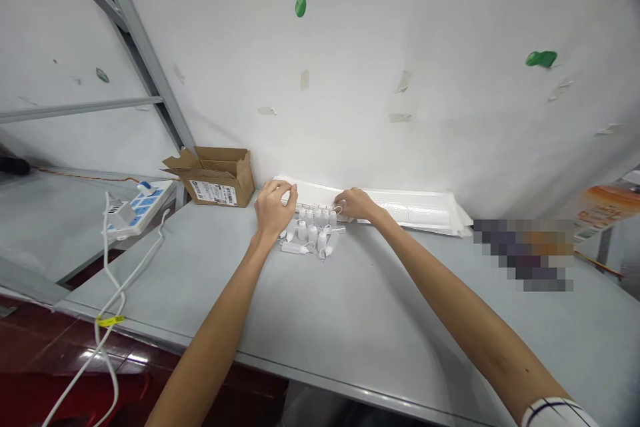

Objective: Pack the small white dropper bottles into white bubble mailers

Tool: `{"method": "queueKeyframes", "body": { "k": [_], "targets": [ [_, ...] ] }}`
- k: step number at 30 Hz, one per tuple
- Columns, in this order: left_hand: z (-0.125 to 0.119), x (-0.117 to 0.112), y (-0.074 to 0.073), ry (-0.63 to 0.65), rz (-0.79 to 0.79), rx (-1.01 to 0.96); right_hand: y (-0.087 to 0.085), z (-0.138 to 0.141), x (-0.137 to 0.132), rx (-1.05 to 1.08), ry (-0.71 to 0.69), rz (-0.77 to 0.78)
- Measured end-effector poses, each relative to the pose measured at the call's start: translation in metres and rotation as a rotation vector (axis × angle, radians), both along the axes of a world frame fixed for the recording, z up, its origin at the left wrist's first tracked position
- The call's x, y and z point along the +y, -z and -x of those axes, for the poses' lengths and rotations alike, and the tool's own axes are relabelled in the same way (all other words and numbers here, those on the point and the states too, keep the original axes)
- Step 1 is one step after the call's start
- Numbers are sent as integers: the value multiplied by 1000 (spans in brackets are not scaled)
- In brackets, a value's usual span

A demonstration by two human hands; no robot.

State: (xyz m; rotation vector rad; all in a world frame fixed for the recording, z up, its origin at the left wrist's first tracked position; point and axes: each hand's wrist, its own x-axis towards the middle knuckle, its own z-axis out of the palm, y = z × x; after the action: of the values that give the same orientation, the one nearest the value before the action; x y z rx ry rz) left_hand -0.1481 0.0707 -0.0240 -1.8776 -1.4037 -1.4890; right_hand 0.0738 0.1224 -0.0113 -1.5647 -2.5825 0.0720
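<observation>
Obscuring the right side of the grey table (380,327), a pixelated patch (523,255) hid whatever lay there. The hands covered part of the white tray (410,211), and fine detail on the small white plastic bottles (313,233) was hard to make out. The left hand (273,210), at centre, was curled with fingers bent over the tray's near edge; any pinch could not be determined. The right hand (354,203), just right of centre, had its fingers close together and extended leftward, tips at the right end of the bottle row; a grip could not be confirmed. The bottles lay between the hands at the tray's near edge: one upright row, long axes vertical, ran left to right, with others lying on the table in front, pointing various ways. An open cardboard box (215,177) stood left of the hands, and a power strip (140,208) sat further left.
</observation>
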Motion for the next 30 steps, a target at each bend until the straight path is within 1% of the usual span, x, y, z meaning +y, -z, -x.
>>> {"method": "queueKeyframes", "body": {
  "k": [8, 13, 17, 20, 22, 25, 28, 30],
  "targets": [
    [1, 0, -1, 16, 37, -10, 0, 1, -2, -39, -43, -18],
    [1, 0, -1, 16, 56, -21, 5, 8, -1, -91, -61, -44],
    [1, 0, 0, 26, 69, -23, 13, 14, 1, -104, -9, -95],
    [1, 0, -1, 31, 64, -25, 13, 16, 4, -65, 54, -166],
    [1, 0, -1, 32, 60, -31, 10, 15, 6, -25, 87, -217],
    [1, -1, -1, 28, 64, -40, -1, 11, 10, 53, 138, -296],
    [0, -1, -2, 32, 52, -37, -17, -1, 12, 272, 209, -437],
    [0, -2, -2, 39, 35, -34, -27, -17, 8, 426, 233, -548]
  ]
}}
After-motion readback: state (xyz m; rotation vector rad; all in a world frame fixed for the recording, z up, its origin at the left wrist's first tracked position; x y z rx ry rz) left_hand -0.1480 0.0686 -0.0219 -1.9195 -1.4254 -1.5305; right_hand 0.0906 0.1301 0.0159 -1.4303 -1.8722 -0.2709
